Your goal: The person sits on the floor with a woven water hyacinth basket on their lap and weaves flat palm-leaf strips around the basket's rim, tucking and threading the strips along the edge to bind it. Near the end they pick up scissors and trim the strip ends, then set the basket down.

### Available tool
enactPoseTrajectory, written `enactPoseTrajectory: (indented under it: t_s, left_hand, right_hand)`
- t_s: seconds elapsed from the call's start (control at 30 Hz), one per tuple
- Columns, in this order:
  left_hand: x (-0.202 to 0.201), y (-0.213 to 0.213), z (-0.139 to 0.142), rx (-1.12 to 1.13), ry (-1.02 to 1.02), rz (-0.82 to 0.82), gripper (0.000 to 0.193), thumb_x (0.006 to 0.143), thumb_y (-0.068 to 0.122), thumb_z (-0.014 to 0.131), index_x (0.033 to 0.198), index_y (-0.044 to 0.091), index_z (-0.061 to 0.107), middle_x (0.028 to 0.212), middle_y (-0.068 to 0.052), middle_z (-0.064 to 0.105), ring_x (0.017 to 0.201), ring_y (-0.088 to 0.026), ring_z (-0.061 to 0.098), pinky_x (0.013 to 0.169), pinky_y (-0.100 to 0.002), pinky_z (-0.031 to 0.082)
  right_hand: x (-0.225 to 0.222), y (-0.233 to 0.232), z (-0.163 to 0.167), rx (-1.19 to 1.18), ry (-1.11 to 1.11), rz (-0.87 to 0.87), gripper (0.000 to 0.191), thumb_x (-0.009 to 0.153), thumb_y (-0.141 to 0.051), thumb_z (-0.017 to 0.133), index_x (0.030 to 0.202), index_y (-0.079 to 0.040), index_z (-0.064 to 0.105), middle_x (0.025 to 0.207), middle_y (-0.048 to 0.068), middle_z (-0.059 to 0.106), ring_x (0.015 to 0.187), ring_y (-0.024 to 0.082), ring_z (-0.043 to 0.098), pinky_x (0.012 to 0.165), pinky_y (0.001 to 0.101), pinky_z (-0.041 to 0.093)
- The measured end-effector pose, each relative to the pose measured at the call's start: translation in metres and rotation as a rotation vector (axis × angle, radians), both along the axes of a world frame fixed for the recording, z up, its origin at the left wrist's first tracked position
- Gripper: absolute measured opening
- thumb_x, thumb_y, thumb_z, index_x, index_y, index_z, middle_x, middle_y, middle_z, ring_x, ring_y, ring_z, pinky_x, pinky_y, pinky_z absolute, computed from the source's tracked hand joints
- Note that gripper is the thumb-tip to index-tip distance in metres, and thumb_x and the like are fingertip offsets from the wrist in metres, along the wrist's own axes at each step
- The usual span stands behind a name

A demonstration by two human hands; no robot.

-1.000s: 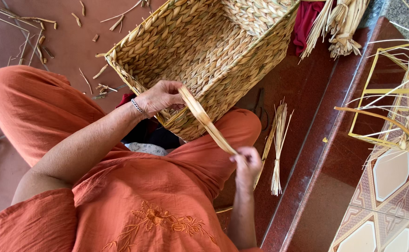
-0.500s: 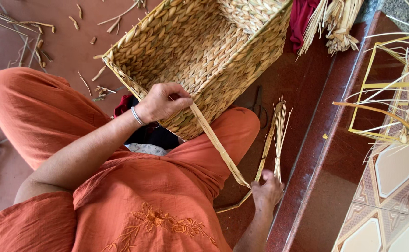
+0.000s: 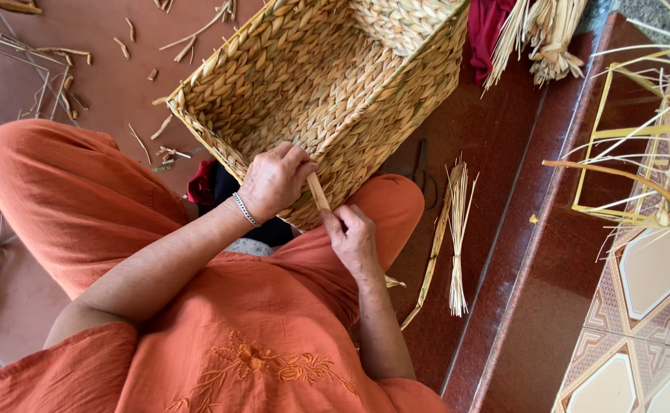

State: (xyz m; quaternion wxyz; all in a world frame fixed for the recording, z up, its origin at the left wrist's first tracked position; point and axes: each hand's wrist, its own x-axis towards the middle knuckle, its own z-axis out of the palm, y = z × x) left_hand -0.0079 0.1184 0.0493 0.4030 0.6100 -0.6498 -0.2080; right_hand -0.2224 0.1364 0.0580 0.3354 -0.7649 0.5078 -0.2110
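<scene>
- Our left hand point(image 3: 274, 180) rests on the woven basket point(image 3: 327, 92) rim, fingers curled shut around the flat straw strip point(image 3: 318, 191).
- Our right hand point(image 3: 354, 237), at five o'clock of the left, pinches the strip's lower end.
- We should keep the strip taut and flat against the weave, tucked snug.
- A loose straw bundle point(image 3: 457, 229) lies at three o'clock.

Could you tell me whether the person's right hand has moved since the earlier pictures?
Yes. The right hand has come up from the floor beside the straw bundle to the woven basket, meeting the left hand at the strip.
</scene>
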Motion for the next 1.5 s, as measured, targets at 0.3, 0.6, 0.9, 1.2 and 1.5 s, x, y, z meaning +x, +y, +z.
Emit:
enactPoseTrajectory:
  t_s: [0.3, 0.6, 0.9, 1.2, 1.5]
  left_hand:
    - [-0.014, 0.001, -0.025, -0.029, -0.209, -0.051, 0.016, 0.099, 0.013, 0.068, 0.096, 0.003, 0.056, 0.087, -0.016, 0.063, 0.079, -0.036, 0.067, 0.067, -0.046, 0.057]
    - [0.031, 0.013, 0.033, -0.153, 0.132, -0.212, 0.067, 0.074, 0.019, 0.080, 0.131, 0.002, 0.050, 0.105, -0.018, 0.064, 0.093, -0.035, 0.064, 0.079, -0.042, 0.056]
    - [0.019, 0.025, 0.005, 0.005, 0.269, -0.050, 0.029, 0.099, 0.009, 0.072, 0.125, 0.004, 0.062, 0.104, -0.013, 0.072, 0.093, -0.027, 0.073, 0.080, -0.035, 0.060]
    - [0.044, -0.013, -0.025, 0.562, 1.079, -0.050, 0.031, 0.108, 0.029, 0.056, 0.108, 0.000, 0.068, 0.084, -0.016, 0.075, 0.069, -0.018, 0.077, 0.062, -0.029, 0.064]
    - [0.144, -0.009, -0.032, 0.388, 1.344, 0.305, 0.012, 0.102, 0.011, 0.070, 0.105, 0.000, 0.074, 0.085, -0.009, 0.070, 0.064, -0.018, 0.068, 0.055, -0.032, 0.057]
  right_hand:
    - [0.009, 0.038, -0.004, -0.125, -0.161, -0.022, 0.029, 0.104, -0.014, 0.066, 0.081, -0.003, 0.055, 0.064, 0.012, 0.055, 0.055, 0.023, 0.054, 0.052, 0.0383, 0.043]
    - [0.005, 0.031, 0.041, 0.113, -0.309, -0.004, 0.037, 0.101, -0.018, 0.072, 0.073, -0.001, 0.054, 0.061, 0.002, 0.055, 0.055, 0.008, 0.047, 0.048, 0.0286, 0.040]
    - [0.042, 0.005, 0.050, 0.024, -0.458, 0.476, 0.022, 0.110, -0.024, 0.064, 0.096, -0.008, 0.068, 0.085, 0.005, 0.069, 0.069, 0.014, 0.065, 0.060, 0.0294, 0.055]
    - [0.052, -0.072, 0.027, 0.020, -0.068, 0.239, 0.022, 0.102, -0.021, 0.070, 0.121, -0.009, 0.070, 0.070, 0.001, 0.072, 0.058, 0.008, 0.067, 0.050, 0.0269, 0.053]
    - [0.056, -0.085, 0.033, 0.530, -0.156, 0.080, 0.024, 0.098, -0.022, 0.073, 0.118, -0.009, 0.073, 0.060, -0.001, 0.065, 0.047, 0.004, 0.056, 0.039, 0.0226, 0.039]
